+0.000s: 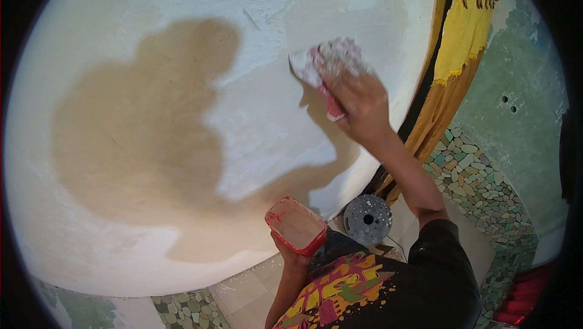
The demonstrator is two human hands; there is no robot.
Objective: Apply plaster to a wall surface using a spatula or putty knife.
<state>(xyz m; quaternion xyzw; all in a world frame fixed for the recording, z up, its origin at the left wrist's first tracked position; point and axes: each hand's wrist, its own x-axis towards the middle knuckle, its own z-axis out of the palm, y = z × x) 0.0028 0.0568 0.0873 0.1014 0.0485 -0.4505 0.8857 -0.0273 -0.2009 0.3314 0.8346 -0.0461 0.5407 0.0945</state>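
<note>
In my left hand (289, 251) is a red rectangular tub (296, 226), gripped from below and at its side. Pale paste or cloudy liquid shows in it, with smears along the rim. My right hand (359, 95) is raised in front of the white wall (255, 110), closed around a putty knife with a red handle (333, 108). White residue coats the tool's broad end. A lumpy white-and-pink mass (343, 54) lies at the fingers; whether it is a rag or paste, I cannot tell. Smoother, slightly darker patches show on the wall around the tool.
A round grey speckled object (368, 219) with a central hole stands by the wall's foot, a cord beside it. Yellow and brown curtains (458, 37) hang at the right. Beyond lie a pebble-stone border (480, 189), a green wall (516, 80) and red fabric (527, 295).
</note>
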